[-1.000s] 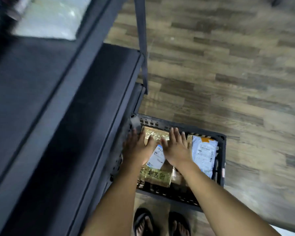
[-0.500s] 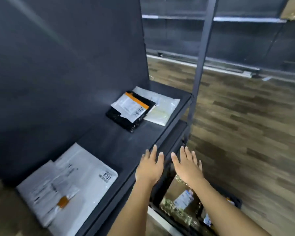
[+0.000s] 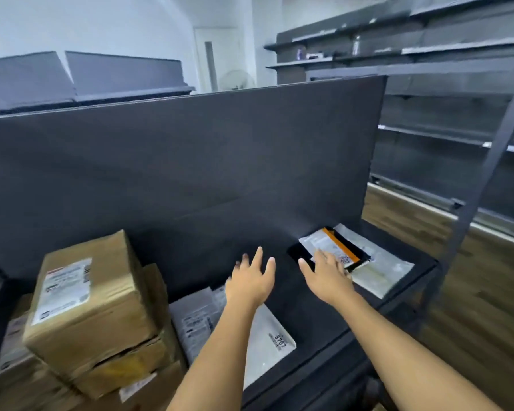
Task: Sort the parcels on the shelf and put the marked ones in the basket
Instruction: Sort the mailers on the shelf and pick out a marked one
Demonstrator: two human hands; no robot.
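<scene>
Head view, looking down along a dark shelf (image 3: pixel 318 315) with a tall dark back panel (image 3: pixel 190 161) behind it. Both forearms reach forward over the shelf. Left hand (image 3: pixel 251 280): palm down, fingers straight and spread, grip open and holding nothing. It hangs over the far end of a white mailer (image 3: pixel 267 330) that lies flat near the shelf's front edge. Just left of that mailer, partly overlapping it, is a grey mailer (image 3: pixel 196 318) with printed labels. Right hand (image 3: pixel 324 275): palm down, fingers straight and fanned, grip open, nothing held. The fingertips reach over the near edge of a black parcel (image 3: pixel 298 252); cannot tell whether they touch it. The black parcel lies flat toward the right end of the shelf, close to the back panel, and carries a white label (image 3: pixel 321 241) with an orange stripe. It sits on top of a pale flat mailer (image 3: pixel 380 271), which sticks out to the right and toward the front. At the left end are stacked cardboard boxes (image 3: pixel 92 298), the top one tilted, with a shipping label on its upper face. A grey upright post (image 3: pixel 493 155) stands beyond the right end of the shelf. Wood-plank floor (image 3: pixel 487 292) to the right; more dark shelving (image 3: pixel 428 48) across the aisle. Print on all labels is too blurred to read.
</scene>
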